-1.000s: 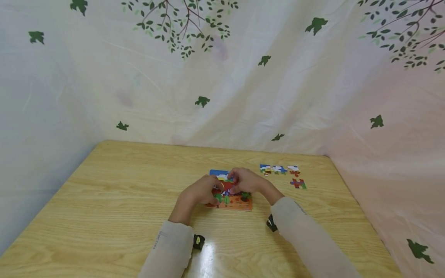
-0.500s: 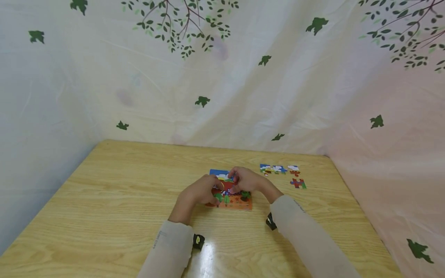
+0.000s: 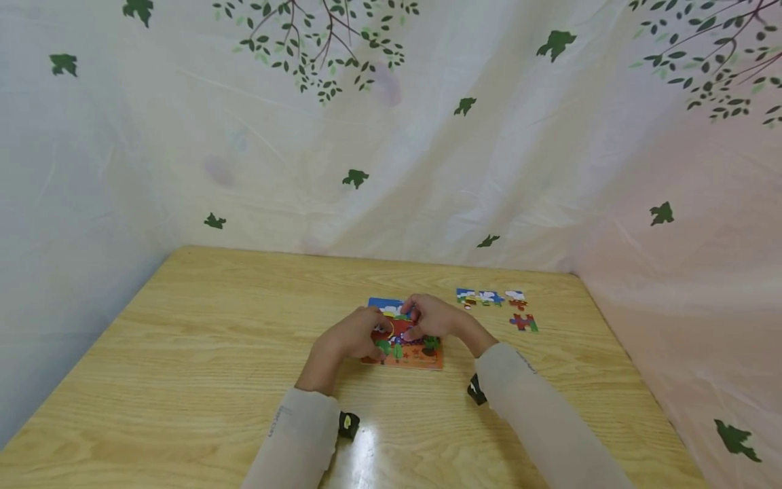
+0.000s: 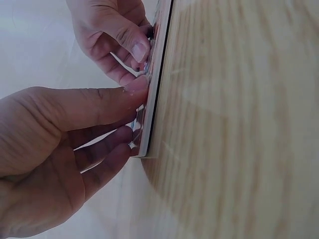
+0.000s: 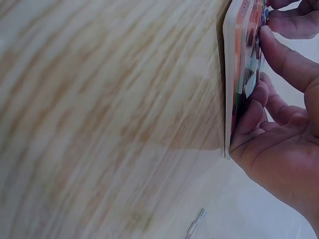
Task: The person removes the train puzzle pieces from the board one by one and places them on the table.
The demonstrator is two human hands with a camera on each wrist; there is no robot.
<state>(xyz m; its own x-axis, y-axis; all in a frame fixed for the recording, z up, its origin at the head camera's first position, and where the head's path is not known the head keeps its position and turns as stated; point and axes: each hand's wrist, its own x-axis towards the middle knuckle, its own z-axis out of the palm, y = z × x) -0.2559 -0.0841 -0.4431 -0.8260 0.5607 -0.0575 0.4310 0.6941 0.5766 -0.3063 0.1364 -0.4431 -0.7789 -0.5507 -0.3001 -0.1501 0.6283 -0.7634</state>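
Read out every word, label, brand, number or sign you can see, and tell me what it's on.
No text is readable.
Left sleeve: small dark marks, too small to read.
Right sleeve: small dark marks, likewise unreadable.
Puzzle board: no legible words; any fine print is too small or blurred.

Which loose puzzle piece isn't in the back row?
The mostly red piece with a green corner: it lies nearer the person, in front of the row's right end, while the other loose pieces line up behind.
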